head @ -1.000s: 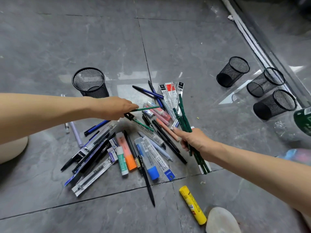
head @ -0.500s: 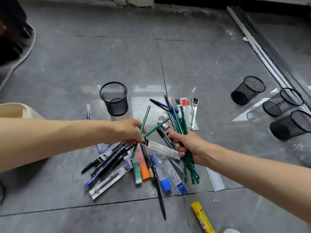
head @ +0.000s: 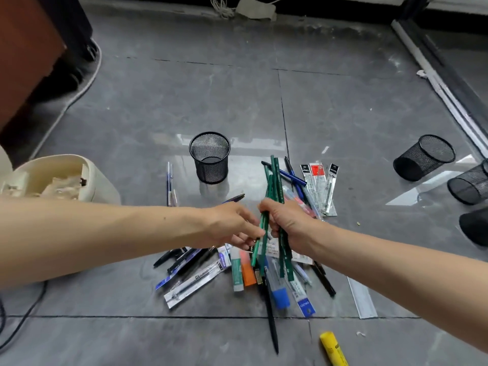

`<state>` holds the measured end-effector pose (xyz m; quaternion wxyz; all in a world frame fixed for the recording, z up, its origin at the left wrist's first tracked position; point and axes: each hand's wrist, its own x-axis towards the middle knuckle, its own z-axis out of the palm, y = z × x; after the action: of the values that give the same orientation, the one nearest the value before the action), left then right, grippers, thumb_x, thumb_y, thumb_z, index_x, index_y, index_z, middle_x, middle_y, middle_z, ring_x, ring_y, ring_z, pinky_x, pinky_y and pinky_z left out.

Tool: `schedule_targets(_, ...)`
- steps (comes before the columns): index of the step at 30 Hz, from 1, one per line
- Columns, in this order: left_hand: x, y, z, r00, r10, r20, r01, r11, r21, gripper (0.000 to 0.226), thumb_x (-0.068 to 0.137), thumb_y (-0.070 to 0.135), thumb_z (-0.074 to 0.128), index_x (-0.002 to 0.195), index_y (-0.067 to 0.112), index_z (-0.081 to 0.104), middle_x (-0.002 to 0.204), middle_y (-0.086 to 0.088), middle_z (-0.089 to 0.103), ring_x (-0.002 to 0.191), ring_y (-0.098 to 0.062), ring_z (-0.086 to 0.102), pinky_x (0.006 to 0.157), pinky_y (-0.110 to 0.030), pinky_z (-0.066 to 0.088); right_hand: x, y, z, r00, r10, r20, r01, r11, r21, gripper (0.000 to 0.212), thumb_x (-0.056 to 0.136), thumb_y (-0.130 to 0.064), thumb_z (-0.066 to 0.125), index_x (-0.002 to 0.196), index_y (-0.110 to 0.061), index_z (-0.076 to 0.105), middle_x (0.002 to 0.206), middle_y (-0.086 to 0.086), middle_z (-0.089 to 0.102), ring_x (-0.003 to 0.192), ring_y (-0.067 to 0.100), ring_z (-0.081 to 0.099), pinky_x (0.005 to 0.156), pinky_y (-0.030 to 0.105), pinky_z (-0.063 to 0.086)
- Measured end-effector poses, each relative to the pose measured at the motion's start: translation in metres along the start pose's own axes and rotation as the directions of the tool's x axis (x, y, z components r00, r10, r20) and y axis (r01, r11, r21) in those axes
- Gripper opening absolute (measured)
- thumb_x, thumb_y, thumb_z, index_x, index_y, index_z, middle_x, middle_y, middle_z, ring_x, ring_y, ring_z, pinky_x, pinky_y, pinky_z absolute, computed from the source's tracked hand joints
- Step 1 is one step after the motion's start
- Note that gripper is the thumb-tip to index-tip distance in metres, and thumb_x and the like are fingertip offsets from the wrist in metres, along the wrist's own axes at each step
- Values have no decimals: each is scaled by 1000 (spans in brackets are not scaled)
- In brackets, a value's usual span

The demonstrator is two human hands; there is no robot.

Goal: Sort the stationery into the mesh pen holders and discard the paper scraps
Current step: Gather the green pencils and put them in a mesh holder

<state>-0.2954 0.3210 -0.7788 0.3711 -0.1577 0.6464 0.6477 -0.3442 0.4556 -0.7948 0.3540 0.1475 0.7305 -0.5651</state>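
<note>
Pencils (head: pixel 275 180) jut above and below the grip of the right hand (head: pixel 287 223).

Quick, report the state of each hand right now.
Left hand: fingertips at the green pencils; whether it pinches one cannot be told.
Right hand: closed, gripping the bundle of green pencils.

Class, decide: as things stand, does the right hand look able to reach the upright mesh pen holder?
Probably yes. The upright mesh pen holder stands open-topped just beyond the right hand, which grips the green pencils; only floor and a flat-lying dark pen lie between them.
</note>
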Motion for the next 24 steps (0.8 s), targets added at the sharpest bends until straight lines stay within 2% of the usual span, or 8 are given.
schedule_targets(5,19,5,-4,1000,8,8,-8,994,111,24,88,9,62,109,-2,60,84,-9,59,60,-11,52,54,-22,44,8,-11,-5,998,70,5,-70,993,97,17,88,-14,53,73,-6,50,58,8,46,41,15,40,39,22,36)
schedule_targets(8,34,9,-6,986,87,-144,-52,972,230,30,89,2,52,118,7,57,96,-7,58,71,-9,52,56,-21,40,16,-20,-4,999,25,43,-32,986,161,30,95,-23,53,71,-5,51,55,8,50,38,13,46,39,20,40)
schedule_targets(10,43,16,-15,967,106,-232,-92,993,71,42,81,-6,42,119,8,55,94,-6,56,80,-13,52,61,-24,39,22,-23,-4,998,-34,59,24,988,153,31,96,-26,53,73,-5,54,56,8,52,42,13,46,42,21,41)
schedule_targets(13,46,35,-31,982,186,36,-182,979,-93,28,62,11,49,88,7,58,78,-9,54,82,-21,51,78,-34,38,27,-28,-1,984,-167,67,164,986,40,25,94,-22,56,74,-8,56,54,7,51,44,14,44,45,20,40)
schedule_targets(14,47,41,-34,971,216,102,-202,971,-125,31,61,18,55,88,4,56,77,-13,50,76,-22,50,80,-35,39,29,-31,2,974,-219,62,219,976,7,23,94,-19,56,73,-9,57,53,8,51,45,14,45,46,20,40)
schedule_targets(16,53,50,-36,968,241,66,-232,965,-125,47,68,23,67,106,0,54,85,-16,46,65,-20,45,68,-28,42,35,-38,7,946,-322,47,324,945,-49,20,95,-10,52,76,-7,60,54,9,52,45,14,47,46,20,42)
schedule_targets(20,68,59,-37,916,377,-135,-370,926,75,28,88,14,62,114,5,61,84,-14,51,60,-13,39,56,-25,32,51,-48,12,904,-427,10,423,892,-157,24,92,0,41,82,1,63,62,8,59,51,10,55,50,17,48)
schedule_targets(24,73,60,-39,853,506,-130,-476,856,204,18,87,7,62,104,12,66,76,6,61,63,0,54,63,-15,42,66,-39,13,853,-519,-50,500,842,-202,20,86,-5,48,83,0,67,77,12,66,72,21,62,68,36,53)
